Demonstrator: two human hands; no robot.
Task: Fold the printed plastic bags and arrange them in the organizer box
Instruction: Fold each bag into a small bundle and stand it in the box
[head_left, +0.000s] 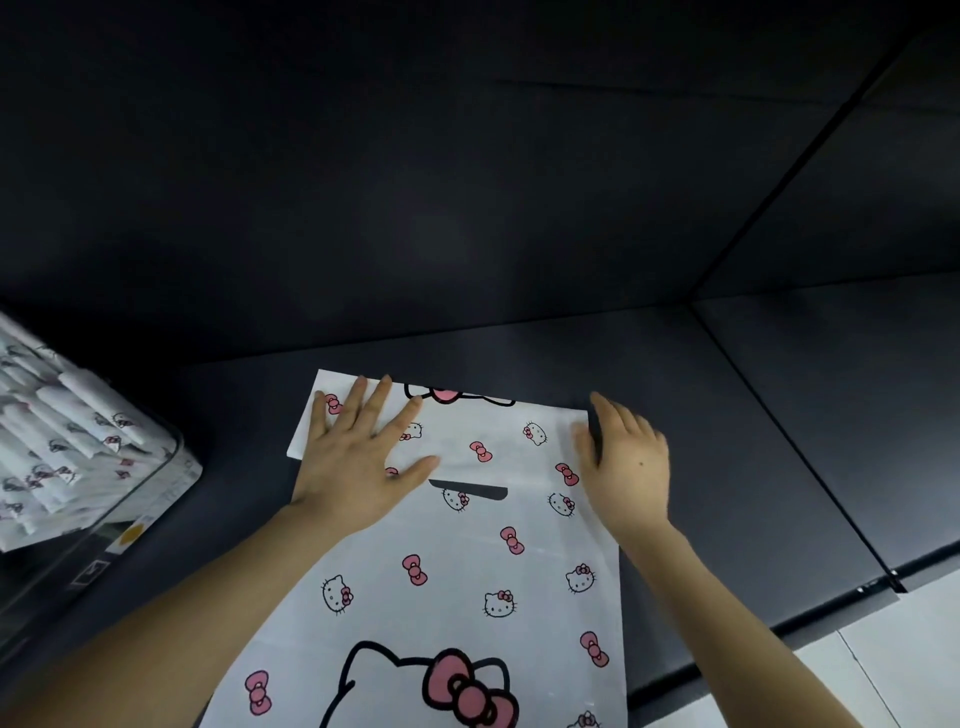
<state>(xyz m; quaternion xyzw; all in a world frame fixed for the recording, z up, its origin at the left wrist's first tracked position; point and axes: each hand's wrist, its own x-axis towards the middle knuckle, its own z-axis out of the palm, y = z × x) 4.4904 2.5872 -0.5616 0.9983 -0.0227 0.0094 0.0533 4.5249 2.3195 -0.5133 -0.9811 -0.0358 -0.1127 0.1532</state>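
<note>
White plastic with pink bows and cat faces: one printed bag (467, 582) lies flat on the dark desk (753, 415), directly in front of the person, and its far end is turned over into a first fold. The left hand (358, 457) rests on this folded part with the palm down and the fingers spread wide. The right hand (628, 467) stands at the right edge of the fold, the thumb on the plastic and the fingers close together beside the edge. I cannot tell whether it pinches the edge or only pushes against it. The handle slot (470, 490) shows between the two hands.

To the left stands the clear organizer box (156, 483), already holding many folded bags (62, 415).

I think the risk is in the material. Such plastic is smooth and springy, so the fold may open again when the pressure is taken away. The fold also looks a little slanted, the left corner being farther than the right one. If it is creased like this, the later folds could become crooked and the packet may fit badly between the others.
</note>
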